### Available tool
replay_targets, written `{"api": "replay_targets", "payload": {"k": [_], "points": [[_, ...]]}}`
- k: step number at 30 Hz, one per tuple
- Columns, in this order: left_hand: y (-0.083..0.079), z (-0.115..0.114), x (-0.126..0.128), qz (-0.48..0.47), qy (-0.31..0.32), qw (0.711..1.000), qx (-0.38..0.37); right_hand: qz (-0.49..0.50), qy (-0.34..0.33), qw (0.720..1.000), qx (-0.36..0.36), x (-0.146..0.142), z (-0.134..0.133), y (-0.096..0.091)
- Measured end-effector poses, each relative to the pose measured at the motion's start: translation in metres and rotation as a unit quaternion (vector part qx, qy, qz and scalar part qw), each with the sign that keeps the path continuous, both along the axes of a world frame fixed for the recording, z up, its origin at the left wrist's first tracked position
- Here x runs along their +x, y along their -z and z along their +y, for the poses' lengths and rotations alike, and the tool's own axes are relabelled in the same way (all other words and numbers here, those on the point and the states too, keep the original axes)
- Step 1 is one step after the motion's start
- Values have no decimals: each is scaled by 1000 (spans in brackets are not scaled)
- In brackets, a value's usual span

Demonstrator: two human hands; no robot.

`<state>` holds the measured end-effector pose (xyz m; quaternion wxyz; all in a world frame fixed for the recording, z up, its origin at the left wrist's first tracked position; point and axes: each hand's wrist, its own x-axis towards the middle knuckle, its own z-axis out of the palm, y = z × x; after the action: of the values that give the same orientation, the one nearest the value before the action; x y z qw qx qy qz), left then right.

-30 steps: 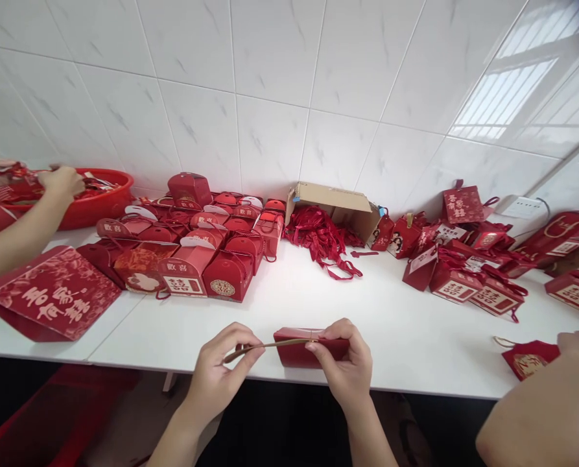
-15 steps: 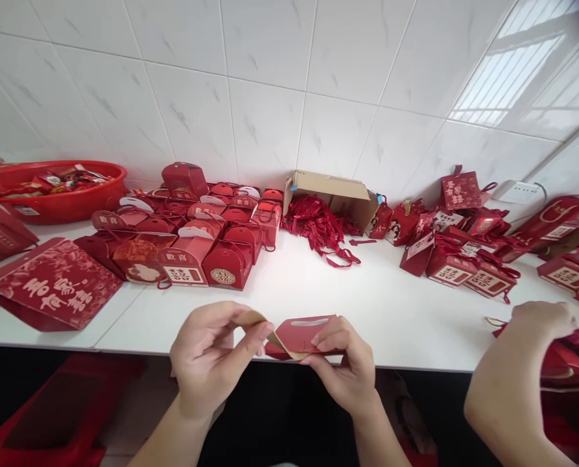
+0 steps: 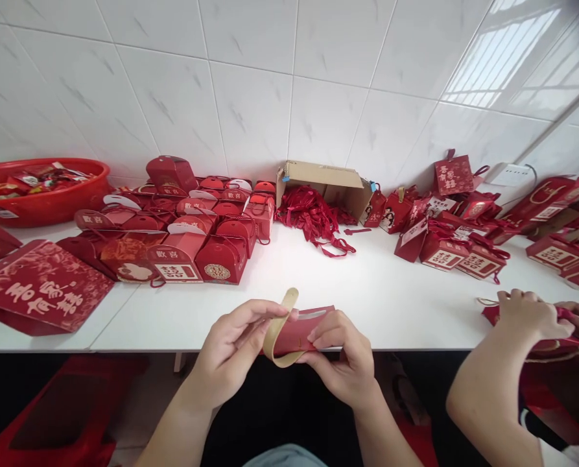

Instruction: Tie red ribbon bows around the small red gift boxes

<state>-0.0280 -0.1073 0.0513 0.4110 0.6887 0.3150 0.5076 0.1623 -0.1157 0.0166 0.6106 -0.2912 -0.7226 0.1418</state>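
Note:
My left hand (image 3: pixel 233 347) and my right hand (image 3: pixel 345 360) together hold a small flat red paper box (image 3: pixel 301 327) at the near edge of the white table (image 3: pixel 377 305). The fingers of my left hand pinch a tan strip (image 3: pixel 280 324) that curls up off the box. The fingers of my right hand are closed on the box's right end. The box shows a white handle slot on its top face.
Folded red gift boxes (image 3: pixel 206 233) crowd the left back. An open cardboard carton (image 3: pixel 330 188) spills red ribbons (image 3: pixel 316 220). More red boxes (image 3: pixel 459 246) lie right. A red basin (image 3: pixel 41 191) stands far left. Another person's hands (image 3: pixel 537 318) work at the right edge.
The tan strip has peeled further off the box and now curls upward. The person on the left has gone out of view. The view has tilted down slightly.

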Motion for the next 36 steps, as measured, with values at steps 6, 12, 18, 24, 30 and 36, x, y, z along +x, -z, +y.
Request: {"api": "replay_targets", "payload": {"k": [6, 12, 18, 24, 30, 36], "points": [[11, 1, 5, 42, -18, 999, 24, 3, 7, 1000, 4, 0, -1, -1], [10, -6, 14, -15, 10, 999, -48, 10, 0, 1000, -6, -1, -1, 2], [12, -7, 12, -27, 2, 998, -57, 22, -9, 1000, -18, -1, -1, 3], [14, -8, 13, -36, 10, 997, -64, 32, -12, 999, -27, -3, -3, 4], [17, -9, 7, -19, 79, 997, -10, 54, -22, 998, -20, -3, -3, 6], [26, -5, 3, -22, 117, 993, -19, 65, -11, 998, 10, -5, -1, 10]]}}
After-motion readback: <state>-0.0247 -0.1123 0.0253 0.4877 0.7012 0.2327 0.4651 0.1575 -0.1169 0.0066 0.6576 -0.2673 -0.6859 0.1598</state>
